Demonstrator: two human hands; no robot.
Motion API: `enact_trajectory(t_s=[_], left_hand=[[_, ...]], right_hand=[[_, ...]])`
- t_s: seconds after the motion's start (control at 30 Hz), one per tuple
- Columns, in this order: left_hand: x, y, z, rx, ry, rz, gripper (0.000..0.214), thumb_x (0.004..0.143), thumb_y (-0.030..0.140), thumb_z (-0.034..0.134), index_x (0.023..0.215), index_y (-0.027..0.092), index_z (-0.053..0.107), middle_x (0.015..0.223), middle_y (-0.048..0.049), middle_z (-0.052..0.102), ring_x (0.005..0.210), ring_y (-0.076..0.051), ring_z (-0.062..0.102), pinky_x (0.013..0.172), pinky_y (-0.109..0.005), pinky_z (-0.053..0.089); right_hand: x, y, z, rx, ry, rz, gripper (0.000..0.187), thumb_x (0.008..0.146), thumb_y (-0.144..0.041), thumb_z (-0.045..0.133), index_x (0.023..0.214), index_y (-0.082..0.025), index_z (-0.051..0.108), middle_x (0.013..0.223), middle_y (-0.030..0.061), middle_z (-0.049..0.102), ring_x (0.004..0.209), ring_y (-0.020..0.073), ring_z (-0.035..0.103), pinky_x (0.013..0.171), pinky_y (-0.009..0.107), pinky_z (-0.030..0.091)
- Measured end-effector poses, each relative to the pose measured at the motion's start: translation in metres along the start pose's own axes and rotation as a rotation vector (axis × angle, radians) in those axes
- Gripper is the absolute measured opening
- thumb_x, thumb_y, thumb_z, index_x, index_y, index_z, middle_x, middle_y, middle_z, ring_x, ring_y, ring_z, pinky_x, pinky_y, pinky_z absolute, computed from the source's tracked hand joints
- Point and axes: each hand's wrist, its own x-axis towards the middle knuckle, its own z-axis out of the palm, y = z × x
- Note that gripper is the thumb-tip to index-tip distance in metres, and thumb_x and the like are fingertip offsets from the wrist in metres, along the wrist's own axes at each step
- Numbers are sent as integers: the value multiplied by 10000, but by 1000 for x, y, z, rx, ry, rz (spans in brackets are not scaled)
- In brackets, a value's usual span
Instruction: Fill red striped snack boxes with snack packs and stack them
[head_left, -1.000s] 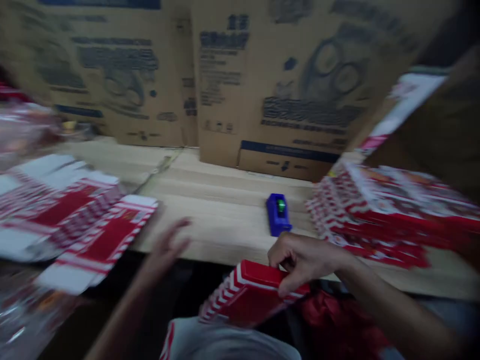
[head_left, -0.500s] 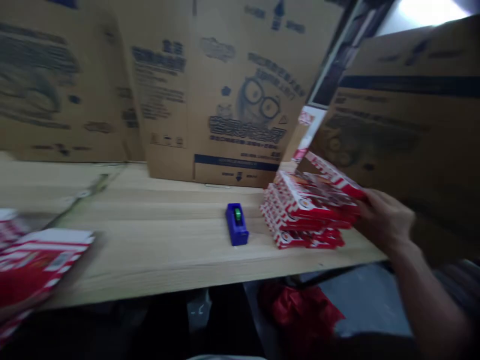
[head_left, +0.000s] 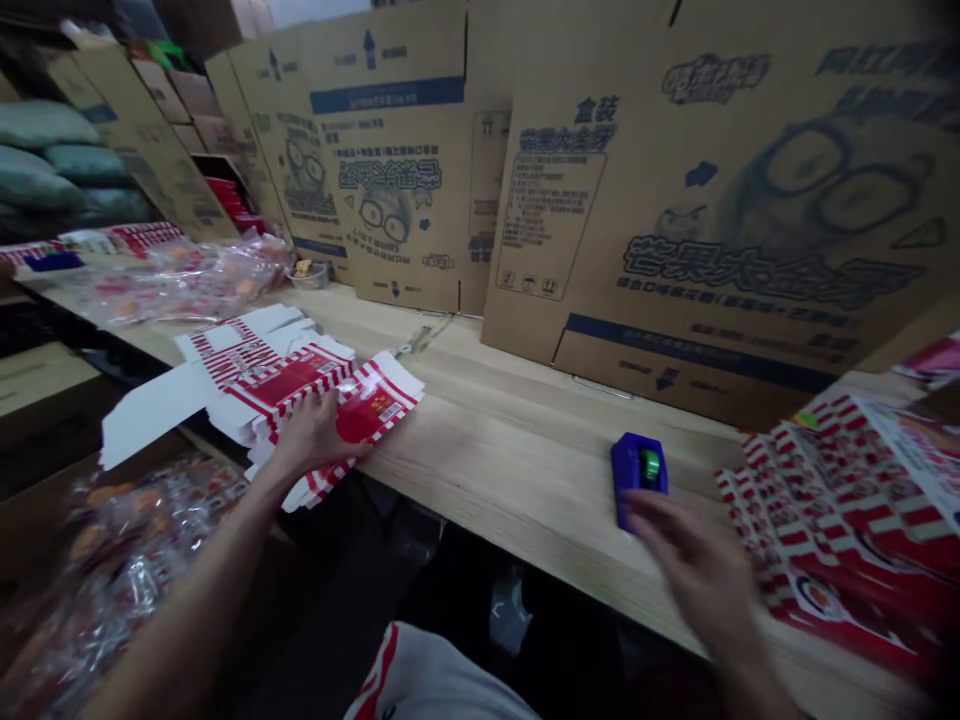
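Observation:
My left hand (head_left: 315, 436) lies on top of a pile of flat, unfolded red-and-white striped cartons (head_left: 285, 385) at the left of the wooden bench (head_left: 510, 450); its fingers rest on the top carton. My right hand (head_left: 697, 570) hovers over the bench front, blurred by motion, fingers apart and holding nothing, just in front of a small blue tape dispenser (head_left: 637, 472) with a green roll. A stack of finished red-and-white boxes (head_left: 840, 500) sits at the right.
Big printed cardboard shipping boxes (head_left: 675, 200) stand along the back of the bench. Clear plastic bags of snacks (head_left: 172, 280) lie at the far left, more bags (head_left: 105, 540) lower left. Shelving with sacks (head_left: 52, 150) rises at the upper left.
My right hand left the box stack at the right and swung back toward the tape dispenser, holding nothing. My left hand reached onto the flat carton pile. The view swung left.

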Motion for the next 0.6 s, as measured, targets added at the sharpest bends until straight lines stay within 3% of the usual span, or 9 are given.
enact_trajectory(t_s=[0.1, 0.13, 0.23, 0.33, 0.4, 0.5, 0.6], left_hand=[[-22, 26, 10, -24, 35, 77, 1012, 609, 636, 678, 1376, 58, 357, 1252, -285, 519, 1121, -447, 522, 919, -518, 405], [-32, 38, 16, -40, 35, 137, 1024, 612, 626, 674, 1394, 59, 334, 1261, -281, 513, 1148, -443, 503, 954, -534, 377], [-64, 84, 39, -80, -4, 322, 1086, 553, 582, 711, 1423, 75, 303, 1341, -284, 457, 1249, -448, 412, 1046, -589, 259], [-88, 128, 59, -118, -83, 385, 1173, 460, 539, 765, 1433, 68, 309, 1400, -305, 400, 1289, -481, 353, 1076, -623, 180], [-96, 147, 69, -137, -146, 383, 1213, 428, 532, 781, 1441, 61, 309, 1432, -322, 359, 1315, -506, 310, 1080, -643, 142], [-100, 157, 79, -156, -209, 381, 1244, 417, 541, 788, 1447, 38, 303, 1450, -352, 314, 1340, -525, 265, 1080, -660, 106], [-99, 153, 86, -152, -204, 410, 1239, 450, 547, 777, 1452, 10, 284, 1453, -385, 273, 1359, -525, 232, 1084, -655, 93]], right_hand=[[17, -22, 87, 239, -144, 15, 170, 816, -348, 632, 884, -209, 701, 961, 90, 710, 843, 235, 682, 712, 368, 585], [27, -29, 112, 259, -131, -16, 182, 814, -337, 619, 905, -201, 699, 983, 92, 709, 870, 233, 677, 728, 362, 580], [57, -38, 158, 60, -153, -51, 247, 811, -280, 589, 1024, -180, 665, 1066, 115, 691, 938, 239, 655, 803, 366, 535], [72, -26, 164, -281, -272, 113, 239, 804, -267, 602, 1011, -156, 644, 960, 131, 708, 914, 261, 657, 829, 373, 481], [73, -12, 160, -385, -334, 248, 226, 789, -284, 631, 969, -149, 641, 904, 126, 713, 894, 268, 659, 802, 355, 466], [73, 7, 154, -384, -378, 362, 169, 778, -284, 644, 874, -145, 653, 858, 101, 720, 826, 241, 667, 707, 296, 464], [76, 19, 152, -318, -405, 385, 150, 825, -240, 568, 746, -156, 663, 768, 49, 719, 710, 182, 668, 604, 236, 449]])
